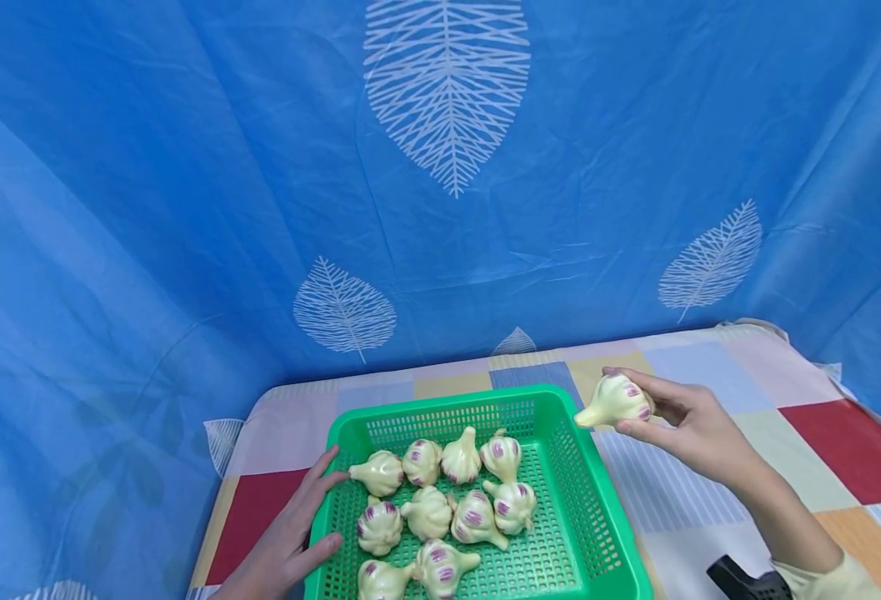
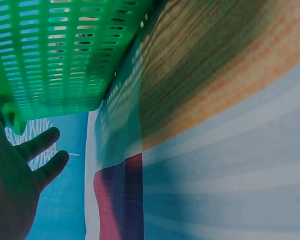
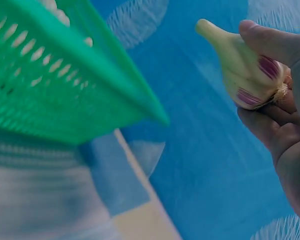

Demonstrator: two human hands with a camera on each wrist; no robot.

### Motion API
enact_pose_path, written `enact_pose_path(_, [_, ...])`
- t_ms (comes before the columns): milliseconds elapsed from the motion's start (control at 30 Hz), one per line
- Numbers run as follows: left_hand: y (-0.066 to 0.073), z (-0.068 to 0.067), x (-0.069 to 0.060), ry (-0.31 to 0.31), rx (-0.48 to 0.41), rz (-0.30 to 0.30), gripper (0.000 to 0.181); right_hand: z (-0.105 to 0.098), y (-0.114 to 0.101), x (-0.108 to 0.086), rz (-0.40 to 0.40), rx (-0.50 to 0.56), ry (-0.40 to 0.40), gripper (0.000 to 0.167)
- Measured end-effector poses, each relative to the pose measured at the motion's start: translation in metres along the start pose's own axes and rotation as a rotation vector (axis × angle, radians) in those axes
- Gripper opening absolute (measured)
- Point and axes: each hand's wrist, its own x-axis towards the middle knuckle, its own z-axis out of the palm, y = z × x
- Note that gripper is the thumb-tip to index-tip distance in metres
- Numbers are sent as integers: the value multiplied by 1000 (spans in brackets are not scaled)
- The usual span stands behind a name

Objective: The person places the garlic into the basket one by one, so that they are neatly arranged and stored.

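Note:
My right hand (image 1: 691, 421) pinches a garlic bulb (image 1: 614, 402) between thumb and fingers, held in the air by the right rim of a green basket (image 1: 605, 492). In the right wrist view the held bulb shows purple streaks, its stem pointing away from the palm. My left hand (image 1: 290, 533) rests at the basket's left rim, its fingers spread and fairly straight. Inside the basket lie several more cream and purple garlic bulbs (image 1: 428, 512), mostly toward the left and middle. The left wrist view shows the basket's slotted side wall (image 2: 55, 60) above the cloth.
A patchwork tablecloth (image 1: 748, 467) covers the table under the basket. Blue curtain (image 1: 590, 200) with white leaf prints hangs behind and at both sides. A black device (image 1: 743, 579) is worn at the right wrist.

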Motion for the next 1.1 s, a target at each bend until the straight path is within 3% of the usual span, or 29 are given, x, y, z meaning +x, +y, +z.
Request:
enact_pose_path(200, [-1, 0, 0, -5, -19, -3, 59, 6, -25, 14, -109, -1, -121, 65])
enact_pose_path(433, [0, 0, 0, -4, -5, -8, 59, 20, -39, 29, -184, 8, -273, 63])
enact_pose_path(667, [2, 1, -1, 8, -20, -4, 60, 38, -49, 39, -211, 1, -485, 62])
enact_pose_path(900, [-2, 1, -1, 3, -30, 14, 60, 59, -57, 47, -198, -87, -668, 64])
enact_pose_path(1100, [-2, 3, 0, 11, -75, -8, 60, 86, -59, 53, -308, -135, -794, 61])
